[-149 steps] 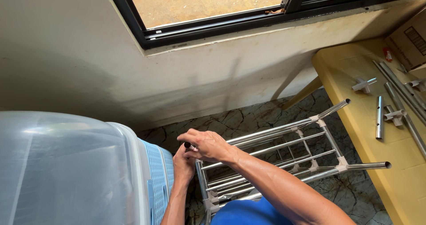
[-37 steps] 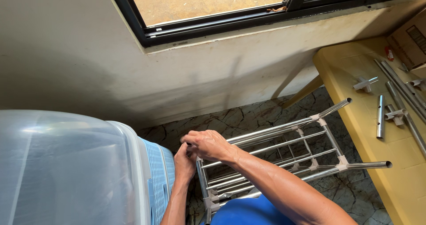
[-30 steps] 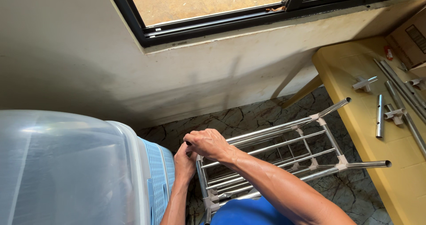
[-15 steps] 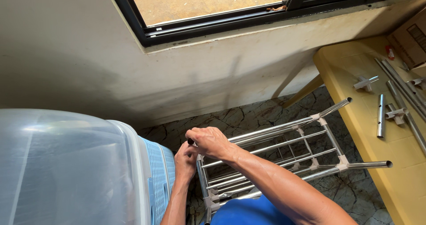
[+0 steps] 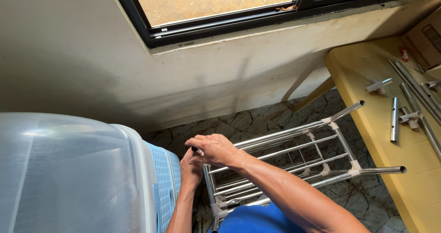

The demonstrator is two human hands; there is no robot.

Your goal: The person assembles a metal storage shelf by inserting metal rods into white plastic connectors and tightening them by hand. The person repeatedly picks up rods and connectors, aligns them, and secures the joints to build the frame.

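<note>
Rack frame [image 5: 294, 159], shelf rods already joined, is lying tilted over the patterned floor [image 5: 275, 118] as the right hand [image 5: 216, 149] and left hand [image 5: 190, 168] are closing around its near corner, while loose tubes [image 5: 394, 119] and connectors [image 5: 377, 85] are waiting on the yellow table [image 5: 363, 76].

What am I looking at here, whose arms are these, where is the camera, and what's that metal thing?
The camera sits on a person's head and looks down, so the two bare arms are that person's own. The right hand and the left hand meet at one corner of a metal tube rack, which lies on a stone-patterned floor below a window. Both hands close on the end of one tube there; the exact grip is hidden. At left stands a clear plastic bin. At right a yellow table carries loose metal tubes, plastic connectors and a cardboard box.
</note>
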